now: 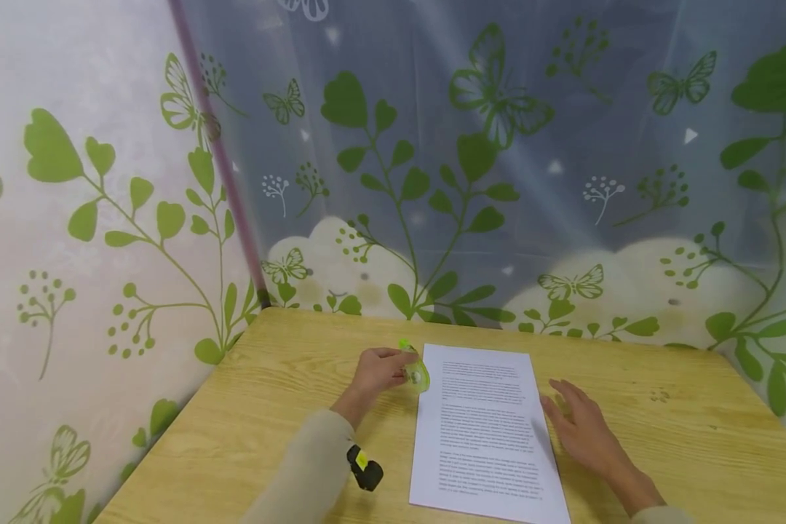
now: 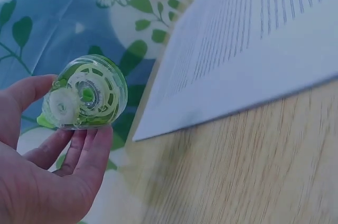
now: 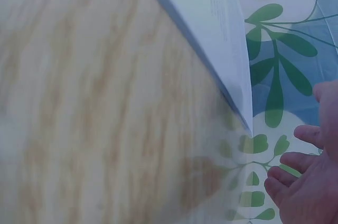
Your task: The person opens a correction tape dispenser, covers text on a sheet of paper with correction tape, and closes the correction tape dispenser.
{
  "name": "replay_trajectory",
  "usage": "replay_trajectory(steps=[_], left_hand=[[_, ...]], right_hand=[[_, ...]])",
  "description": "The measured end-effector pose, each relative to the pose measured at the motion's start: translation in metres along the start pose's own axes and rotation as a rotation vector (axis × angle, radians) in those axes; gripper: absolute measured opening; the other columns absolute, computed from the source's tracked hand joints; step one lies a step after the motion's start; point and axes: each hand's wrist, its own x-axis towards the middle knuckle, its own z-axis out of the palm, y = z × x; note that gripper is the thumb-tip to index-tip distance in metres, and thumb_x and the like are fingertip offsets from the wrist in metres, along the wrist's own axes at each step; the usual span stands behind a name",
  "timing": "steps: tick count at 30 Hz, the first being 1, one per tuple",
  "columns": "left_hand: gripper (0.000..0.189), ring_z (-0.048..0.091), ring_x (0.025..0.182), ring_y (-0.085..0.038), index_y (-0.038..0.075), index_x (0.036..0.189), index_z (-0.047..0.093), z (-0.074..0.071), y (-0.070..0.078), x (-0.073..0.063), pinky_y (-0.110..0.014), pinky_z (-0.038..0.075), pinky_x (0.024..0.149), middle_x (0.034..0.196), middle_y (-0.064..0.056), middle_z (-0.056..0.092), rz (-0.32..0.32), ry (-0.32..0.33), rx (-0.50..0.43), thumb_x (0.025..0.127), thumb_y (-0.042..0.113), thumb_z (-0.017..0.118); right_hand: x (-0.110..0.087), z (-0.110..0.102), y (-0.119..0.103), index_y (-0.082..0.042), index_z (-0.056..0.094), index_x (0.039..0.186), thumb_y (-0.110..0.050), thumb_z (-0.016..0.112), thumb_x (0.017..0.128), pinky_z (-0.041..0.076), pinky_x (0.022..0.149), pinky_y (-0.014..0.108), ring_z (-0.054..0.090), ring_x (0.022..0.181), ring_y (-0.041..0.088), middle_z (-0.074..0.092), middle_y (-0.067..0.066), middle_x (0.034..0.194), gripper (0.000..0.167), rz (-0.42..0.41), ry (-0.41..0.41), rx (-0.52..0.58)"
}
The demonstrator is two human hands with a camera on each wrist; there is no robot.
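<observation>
- Behind the left fingers (image 2: 99,152), a long, plain, pale cream sleeve (image 1: 304,466) covers the forearm, its cuff ending near the wrist.
- Farther from those fingers than the cuff's end, along the sleeve's inner side, sits a small black wrist piece (image 1: 367,474), rounded and notched.
- A bright yellow patch (image 1: 362,458) marks it.
- Well behind the right fingers (image 1: 573,393), the edge of another pale sleeve (image 1: 663,515) shows.

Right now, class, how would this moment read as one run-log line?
left hand: holds clear green tape dispenser | right hand: holds nothing, beside paper stack | paper stack: printed side up on wooden table
</observation>
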Motion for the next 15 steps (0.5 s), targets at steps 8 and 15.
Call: replay_trajectory(steps=[8, 15], left_hand=[[0.047, 0.066, 0.074, -0.017, -0.01, 0.113, 0.058, 0.013, -0.004, -0.004, -0.034, 0.054, 0.078, 0.086, -0.012, 0.066, -0.042, -0.065, -0.166, 0.082, 0.02, 0.077], [0.036, 0.065, 0.072, -0.016, -0.01, 0.105, 0.062, 0.031, -0.004, -0.012, -0.03, 0.055, 0.076, 0.081, -0.011, 0.063, -0.094, -0.08, -0.315, 0.082, 0.013, 0.076]], right_hand=[[-0.001, 0.001, -0.007, 0.007, 0.031, 0.143, -0.045, 0.035, 0.103, 0.027, 0.099, 0.065, 0.025, 0.13, 0.053, 0.026, 0.034, 0.145, 0.066, 0.019, 0.008, 0.093], [0.002, 0.006, -0.014, 0.002, 0.032, 0.145, -0.048, 0.034, 0.102, 0.034, 0.098, 0.06, 0.037, 0.127, 0.048, 0.032, 0.03, 0.144, 0.067, 0.051, 0.012, 0.173]])
